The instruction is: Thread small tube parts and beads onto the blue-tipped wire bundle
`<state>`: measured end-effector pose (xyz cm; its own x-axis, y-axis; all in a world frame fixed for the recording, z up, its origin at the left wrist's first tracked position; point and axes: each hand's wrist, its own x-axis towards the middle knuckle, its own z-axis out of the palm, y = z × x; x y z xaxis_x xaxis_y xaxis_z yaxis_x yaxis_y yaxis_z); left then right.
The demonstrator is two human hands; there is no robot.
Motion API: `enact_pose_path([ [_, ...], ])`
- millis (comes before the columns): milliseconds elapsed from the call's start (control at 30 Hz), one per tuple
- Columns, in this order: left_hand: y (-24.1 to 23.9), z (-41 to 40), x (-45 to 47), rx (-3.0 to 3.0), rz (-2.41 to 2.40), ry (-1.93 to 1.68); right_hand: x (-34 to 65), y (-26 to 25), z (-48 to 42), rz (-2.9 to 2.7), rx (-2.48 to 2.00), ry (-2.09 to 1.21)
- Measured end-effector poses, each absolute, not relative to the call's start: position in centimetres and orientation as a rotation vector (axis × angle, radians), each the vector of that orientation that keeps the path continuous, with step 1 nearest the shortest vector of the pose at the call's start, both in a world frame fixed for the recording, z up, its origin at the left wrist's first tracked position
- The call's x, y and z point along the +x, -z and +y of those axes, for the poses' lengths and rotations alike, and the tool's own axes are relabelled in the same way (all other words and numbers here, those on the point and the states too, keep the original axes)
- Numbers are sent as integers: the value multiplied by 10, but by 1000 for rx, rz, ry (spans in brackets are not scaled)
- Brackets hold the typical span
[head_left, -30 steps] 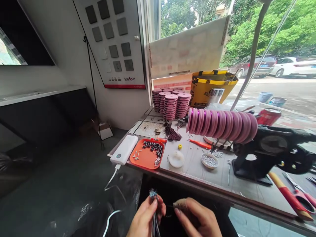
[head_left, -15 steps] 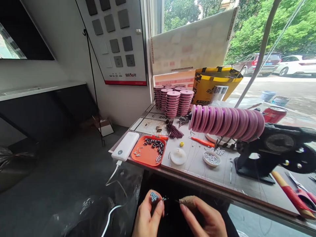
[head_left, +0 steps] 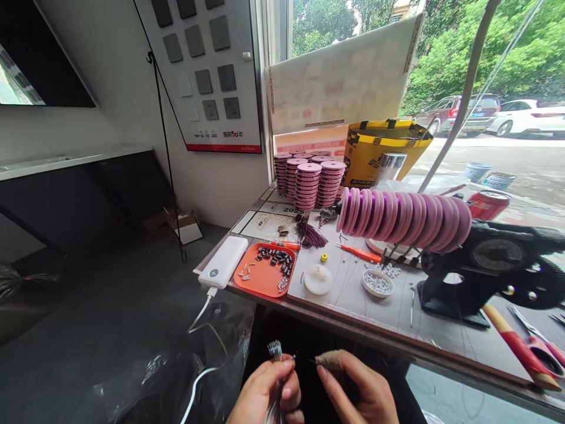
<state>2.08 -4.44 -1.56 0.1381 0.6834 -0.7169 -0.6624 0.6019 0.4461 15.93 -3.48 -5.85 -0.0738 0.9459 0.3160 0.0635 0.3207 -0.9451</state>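
Note:
Low in the head view, my left hand [head_left: 265, 390] is closed around a bundle of thin pale strands with blue-grey beaded tips [head_left: 274, 350]. The tips stand up above the fist, and the strands run down below the fingers. Between that thumb and forefinger a single small tip [head_left: 293, 357] pokes out to the right. Facing it, my right hand [head_left: 359, 386] pinches a thin dark piece like a needle or wire [head_left: 311, 360], its point toward the left hand with a small gap between. Tan tape wraps my right forefinger. What the piece is exactly, I cannot tell.
Along the table's front edge lie a white power bank [head_left: 223, 262] with a cable, an orange tray [head_left: 265, 288] of small parts, a round white lid [head_left: 318, 280] and a dish of beads [head_left: 378, 284]. A black machine [head_left: 454, 294] carries pink discs [head_left: 404, 218]. Scissors [head_left: 541, 347] lie right.
My left hand has turned, so the bundle now stands upright with its strands showing below. The right hand has shifted slightly left, still pinching the thin piece.

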Motion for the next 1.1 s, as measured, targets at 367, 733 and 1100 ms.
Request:
enact_pose_path([
  [367, 26, -49, 19, 199, 1133, -1080, 157, 58, -24, -1787, -816, -232],
  [733, 24, -50, 16, 535, 1324, -1131, 156, 62, -28, -1808, -826, -256],
  [1100, 21, -52, 16, 859, 1501, -1191, 155, 48, -28, -1725, -949, -191],
])
